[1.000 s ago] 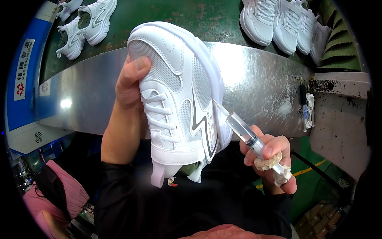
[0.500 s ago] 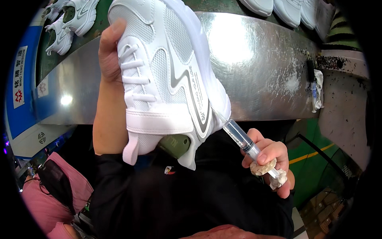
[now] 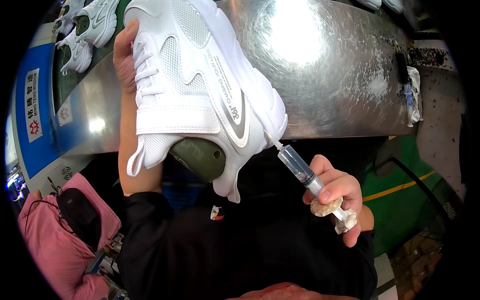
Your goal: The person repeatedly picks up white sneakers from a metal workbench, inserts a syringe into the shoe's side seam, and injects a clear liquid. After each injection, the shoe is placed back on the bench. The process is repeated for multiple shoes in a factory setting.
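Observation:
A white sneaker (image 3: 175,75) with mesh panels, laces and a strap is held up in front of me, its toe pointing up and away. A dark green shoe last (image 3: 199,159) shows in its opening. My left hand (image 3: 126,55) grips the sneaker at the toe end; most of its fingers are hidden behind the shoe. My right hand (image 3: 334,197) is closed around a clear syringe (image 3: 299,167), with whitish wrapping on its flange and plunger end. The needle tip meets the seam between upper and sole near the heel.
A shiny metal table (image 3: 330,100) curves behind the sneaker. More white sneakers (image 3: 97,22) stand at the far left, others at the far right edge. A second syringe (image 3: 409,97) lies by white wrapping at right. Someone in pink (image 3: 75,230) is at lower left.
The sneaker has shifted left and turned slightly, showing more of the green last. My right hand and the syringe have followed the heel, the needle tip staying at the sole seam.

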Motion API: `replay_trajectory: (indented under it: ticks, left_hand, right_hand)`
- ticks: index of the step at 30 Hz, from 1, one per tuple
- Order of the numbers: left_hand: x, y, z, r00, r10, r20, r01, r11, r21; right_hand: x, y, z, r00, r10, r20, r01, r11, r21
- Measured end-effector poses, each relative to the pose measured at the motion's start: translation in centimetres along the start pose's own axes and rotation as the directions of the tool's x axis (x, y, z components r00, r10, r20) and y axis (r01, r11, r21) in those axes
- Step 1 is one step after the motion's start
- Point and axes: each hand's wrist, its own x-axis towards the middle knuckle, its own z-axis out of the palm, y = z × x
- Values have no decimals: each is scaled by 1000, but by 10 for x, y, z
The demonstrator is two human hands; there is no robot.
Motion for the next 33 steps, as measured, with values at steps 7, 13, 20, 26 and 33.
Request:
replay_trajectory:
  ticks: [7,13,20,26,33]
  left_hand:
    - [-27,20,-11,996,-57,-71,70,979,193]
    - [-65,46,-55,970,4,-242,75,946,315]
    - [-125,57,-76,974,65,-217,57,857,512]
    - [-169,31,-60,921,152,-360,6,916,402]
    - [-221,8,-64,945,-34,-324,144,936,321]
  right_hand:
    - [2,0,-4,998,-1,63,5,997,-73]
    - [15,2,-3,993,-44,109,68,973,-221]
    - [27,10,2,988,-35,153,83,943,-323]
    - [33,19,6,986,-25,163,83,927,-366]
    - [29,21,10,983,-8,182,79,919,-386]
